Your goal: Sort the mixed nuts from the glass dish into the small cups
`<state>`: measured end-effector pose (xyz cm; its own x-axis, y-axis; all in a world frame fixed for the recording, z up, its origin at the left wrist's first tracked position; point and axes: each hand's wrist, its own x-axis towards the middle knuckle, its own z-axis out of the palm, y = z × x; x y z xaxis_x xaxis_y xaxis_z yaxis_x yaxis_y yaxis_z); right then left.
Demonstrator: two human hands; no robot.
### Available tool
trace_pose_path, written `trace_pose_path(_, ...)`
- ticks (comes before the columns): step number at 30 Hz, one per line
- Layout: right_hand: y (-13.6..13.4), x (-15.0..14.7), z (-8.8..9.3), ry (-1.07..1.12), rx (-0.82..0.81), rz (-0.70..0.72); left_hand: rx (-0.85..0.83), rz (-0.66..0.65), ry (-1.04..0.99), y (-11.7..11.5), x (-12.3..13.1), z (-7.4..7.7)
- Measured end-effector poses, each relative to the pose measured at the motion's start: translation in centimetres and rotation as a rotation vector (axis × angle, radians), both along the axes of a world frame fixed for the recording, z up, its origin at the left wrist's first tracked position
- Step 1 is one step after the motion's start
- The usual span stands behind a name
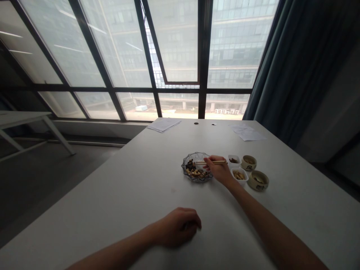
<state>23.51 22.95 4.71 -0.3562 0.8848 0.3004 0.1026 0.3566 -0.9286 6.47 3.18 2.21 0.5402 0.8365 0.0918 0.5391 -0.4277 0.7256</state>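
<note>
My right hand point(218, 169) is shut on a pair of wooden chopsticks point(215, 162), and their tips reach over a cut-glass dish point(198, 178). A mixed heap of dark and pale food pieces point(194, 170) lies in the dish. Just right of my hand stand two small white square cups, one with dark food point(234, 160) and one with pale nuts point(239, 176). Two round cream bowls point(249, 162) point(258, 180) sit farther right. My left hand point(178, 227) rests on the white table point(112, 195) near the front, fingers curled, holding nothing visible.
Loose papers point(164, 125) point(247, 132) lie at the table's far edge. Behind it are a large window point(123, 48) and a dark curtain point(270, 63). A white side table point(22, 120) stands at the far left. The table's left edge drops to the floor.
</note>
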Motion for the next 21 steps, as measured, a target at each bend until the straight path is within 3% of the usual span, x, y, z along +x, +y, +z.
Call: trace_pose_path(21, 0.3, -0.8, -1.2, 0.061, 0.043, -0.014, 0.012, 0.004, 0.009, 0.0, 0.0, -0.1)
